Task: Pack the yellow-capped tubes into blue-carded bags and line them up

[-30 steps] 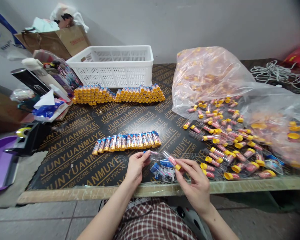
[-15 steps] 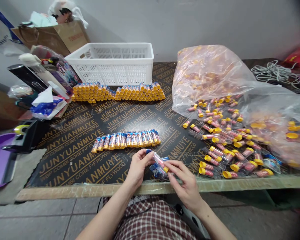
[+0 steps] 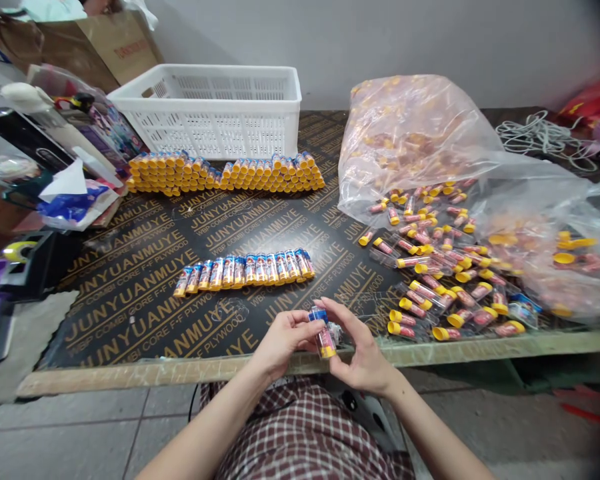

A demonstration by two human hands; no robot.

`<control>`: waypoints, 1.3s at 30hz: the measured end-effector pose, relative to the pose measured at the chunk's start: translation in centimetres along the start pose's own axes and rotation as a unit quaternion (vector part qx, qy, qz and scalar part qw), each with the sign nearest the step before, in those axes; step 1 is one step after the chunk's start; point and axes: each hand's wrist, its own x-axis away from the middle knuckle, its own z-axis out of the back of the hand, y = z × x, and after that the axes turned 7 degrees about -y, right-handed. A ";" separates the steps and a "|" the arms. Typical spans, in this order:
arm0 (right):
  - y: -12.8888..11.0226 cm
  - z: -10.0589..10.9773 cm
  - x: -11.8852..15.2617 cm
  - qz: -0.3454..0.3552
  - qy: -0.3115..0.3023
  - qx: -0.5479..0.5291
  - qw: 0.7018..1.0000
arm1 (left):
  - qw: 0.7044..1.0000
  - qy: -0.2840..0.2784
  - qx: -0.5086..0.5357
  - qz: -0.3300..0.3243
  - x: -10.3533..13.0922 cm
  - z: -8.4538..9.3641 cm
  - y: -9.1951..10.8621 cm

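Near the table's front edge, my left hand pinches a small clear tube between thumb and fingers. The tube has a yellow base, pink-red contents and a blue band around its top. My right hand spans the same tube, its thumb at the yellow end and its fingertips by the blue end. Crumpled clear-and-blue wrappers lie partly hidden behind the hands. Beyond them, a row of finished-looking tubes with blue printed sleeves and yellow ends lies side by side.
A stack of sleeved tubes lies before a white plastic basket. On the right, loose unsleeved tubes spill from a big clear bag. A bottle, tissues and a black tape dispenser crowd the left.
The tube has turned from slanted to nearly upright, and a blue band now shows around its top. My right hand's fingers have moved up to the tube's top. The view has shifted slightly.
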 end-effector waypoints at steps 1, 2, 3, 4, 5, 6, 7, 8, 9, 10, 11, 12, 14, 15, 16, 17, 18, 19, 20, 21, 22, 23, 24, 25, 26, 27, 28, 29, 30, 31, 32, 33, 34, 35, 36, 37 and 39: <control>0.0 0.0 0.1 0.000 -0.001 -0.005 1.000 | 1.000 0.000 0.001 0.001 0.0 0.0 0.0; 0.1 -0.1 0.1 0.000 0.001 -0.010 1.000 | 1.000 0.001 0.001 0.001 -0.1 0.0 0.0; 0.1 -0.1 0.2 -0.001 0.006 -0.015 1.000 | 1.000 0.001 0.002 0.001 -0.1 0.0 -0.1; 0.1 -0.2 0.2 -0.001 0.009 -0.022 1.000 | 1.000 0.002 0.003 0.000 -0.1 0.0 -0.1; 0.2 -0.3 0.2 -0.001 0.012 -0.029 0.999 | 1.000 0.004 0.003 -0.001 -0.1 0.0 -0.2; 0.2 -0.4 0.3 -0.002 0.014 -0.036 0.999 | 1.000 0.006 0.003 -0.003 0.0 0.0 -0.2; 0.2 -0.5 0.3 -0.003 0.016 -0.040 0.999 | 1.000 0.007 0.002 -0.003 0.0 -0.1 -0.3; 0.2 -0.5 0.3 -0.004 0.017 -0.043 0.999 | 1.000 0.007 0.001 -0.003 0.1 -0.1 -0.3; 0.2 -0.5 0.2 -0.004 0.018 -0.045 0.999 | 1.000 0.007 -0.002 -0.002 0.0 -0.2 -0.3; 0.1 -0.5 0.2 -0.005 0.017 -0.045 0.999 | 1.000 0.007 -0.006 -0.003 0.0 -0.2 -0.2; 0.0 -0.3 0.1 -0.008 0.015 -0.043 0.999 | 1.000 0.009 -0.015 -0.007 -0.2 -0.1 0.0; 0.0 0.0 0.1 -0.012 0.013 -0.038 0.999 | 0.999 0.016 -0.032 -0.016 -0.5 0.0 0.4; 0.1 1.0 0.1 -0.029 0.027 -0.010 0.999 | 0.993 0.052 -0.091 -0.057 -1.5 0.6 1.7; 0.2 1.7 0.2 -0.042 0.045 0.016 0.998 | 0.984 0.084 -0.133 -0.088 -2.2 1.1 2.5; 0.4 2.5 0.3 -0.058 0.067 0.050 0.995 | 0.968 0.122 -0.184 -0.122 -3.0 1.5 3.5; 0.8 3.3 0.5 -0.073 0.091 0.088 0.989 | 0.945 0.162 -0.239 -0.155 -3.8 2.0 4.6; 1.1 4.1 0.7 -0.088 0.113 0.127 0.981 | 0.916 0.199 -0.297 -0.182 -4.6 2.5 5.6; 1.6 4.8 0.9 -0.100 0.129 0.164 0.973 | 0.883 0.230 -0.357 -0.198 -5.4 2.8 6.6; 2.0 5.5 1.2 -0.109 0.137 0.195 0.965 | 0.850 0.251 -0.415 -0.205 -6.1 3.1 7.4; 2.5 6.0 1.5 -0.115 0.141 0.221 0.958 | 0.819 0.264 -0.468 -0.201 -6.7 3.3 8.1; 2.9 6.4 1.8 -0.120 0.142 0.242 0.952 | 0.791 0.272 -0.513 -0.192 -7.3 3.3 8.5; 3.3 6.7 2.1 -0.123 0.143 0.261 0.947 | 0.768 0.275 -0.549 -0.181 -7.8 3.3 8.9; 3.7 7.0 2.5 -0.127 0.143 0.276 0.942 | 0.750 0.275 -0.577 -0.169 -8.2 3.2 9.1; 4.0 7.3 2.8 -0.130 0.143 0.289 0.938 | 0.735 0.274 -0.600 -0.160 -8.5 3.1 9.2; 4.2 7.6 3.1 -0.133 0.141 0.300 0.934 | 0.723 0.271 -0.617 -0.151 -8.9 3.0 9.2; 4.5 8.0 3.5 -0.135 0.134 0.311 0.931 | 0.713 0.267 -0.633 -0.142 -9.1 2.9 9.3; 4.7 8.3 3.9 -0.138 0.121 0.323 0.929 | 0.704 0.262 -0.647 -0.134 -9.3 2.7 9.3; 4.8 8.8 4.2 -0.142 0.103 0.335 0.926 | 0.697 0.257 -0.657 -0.126 -9.5 2.6 9.4; 5.0 9.2 4.6 -0.145 0.083 0.349 0.922 | 0.692 0.254 -0.665 -0.120 -9.5 2.5 9.6; 5.3 9.7 5.0 -0.149 0.063 0.365 0.917 | 0.688 0.253 -0.670 -0.118 -9.4 2.3 9.7; 5.5 10.1 5.4 -0.152 0.048 0.381 0.911 | 0.684 0.256 -0.672 -0.122 -9.2 2.1 9.8; 5.7 10.4 5.8 -0.155 0.036 0.396 0.905 | 0.680 0.262 -0.672 -0.133 -8.7 1.9 9.8; 6.0 10.6 6.1 -0.157 0.027 0.409 0.899 | 0.677 0.267 -0.670 -0.147 -8.1 1.8 9.7; 6.2 10.8 6.4 -0.160 0.021 0.420 0.893 | 0.678 0.265 -0.667 -0.158 -7.3 1.7 9.3; 6.5 10.9 6.6 -0.163 0.015 0.429 0.889 | 0.685 0.252 -0.665 -0.158 -6.4 1.6 8.6; 6.7 10.9 6.8 -0.167 0.008 0.435 0.885 | 0.697 0.230 -0.663 -0.147 -5.4 1.7 7.7; 6.9 10.7 6.9 -0.173 -0.008 0.440 0.881 | 0.730 0.179 -0.652 -0.096 -3.7 2.2 5.3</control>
